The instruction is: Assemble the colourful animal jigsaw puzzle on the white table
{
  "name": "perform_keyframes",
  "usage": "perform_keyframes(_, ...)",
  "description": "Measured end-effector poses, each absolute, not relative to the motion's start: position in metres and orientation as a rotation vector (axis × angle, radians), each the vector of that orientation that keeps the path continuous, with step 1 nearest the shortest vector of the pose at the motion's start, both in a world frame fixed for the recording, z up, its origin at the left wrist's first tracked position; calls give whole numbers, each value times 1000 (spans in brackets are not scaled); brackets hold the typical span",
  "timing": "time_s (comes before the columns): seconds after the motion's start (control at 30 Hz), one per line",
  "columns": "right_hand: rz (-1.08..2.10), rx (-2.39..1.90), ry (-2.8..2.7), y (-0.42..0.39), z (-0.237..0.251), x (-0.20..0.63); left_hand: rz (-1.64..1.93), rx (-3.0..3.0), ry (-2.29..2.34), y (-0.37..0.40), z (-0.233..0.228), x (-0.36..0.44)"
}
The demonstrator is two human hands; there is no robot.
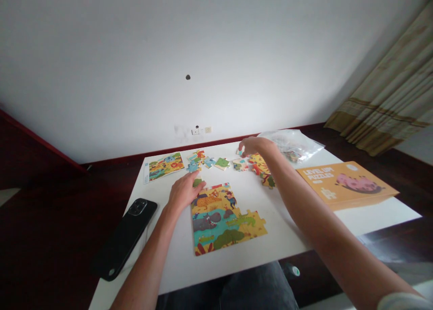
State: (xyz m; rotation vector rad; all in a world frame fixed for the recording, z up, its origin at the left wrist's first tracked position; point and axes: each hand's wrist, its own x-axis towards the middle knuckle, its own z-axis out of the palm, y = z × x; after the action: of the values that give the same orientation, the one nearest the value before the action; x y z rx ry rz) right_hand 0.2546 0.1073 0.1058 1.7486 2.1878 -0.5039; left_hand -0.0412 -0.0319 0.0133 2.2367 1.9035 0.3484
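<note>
The partly joined jigsaw puzzle, with a hippo and a crocodile on it, lies on the white table in front of me. At its top left corner, my left hand has a green puzzle piece between thumb and fingers. Farther off, my right hand reaches over the loose pieces, its bent fingertips on a pale puzzle piece. Several loose pieces spread between the hands, among them a green piece and a blue one. My right forearm partly covers some yellow and red pieces.
A picture card lies at the table's far left, and a black phone nearer on the left edge. On the right are an orange puzzle box and a clear plastic bag. The wall stands behind.
</note>
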Motion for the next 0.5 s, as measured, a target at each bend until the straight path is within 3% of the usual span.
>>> perform_keyframes(0.5,-494,1575,2103,104,91,236,443,2092,2063,-29,14,-44)
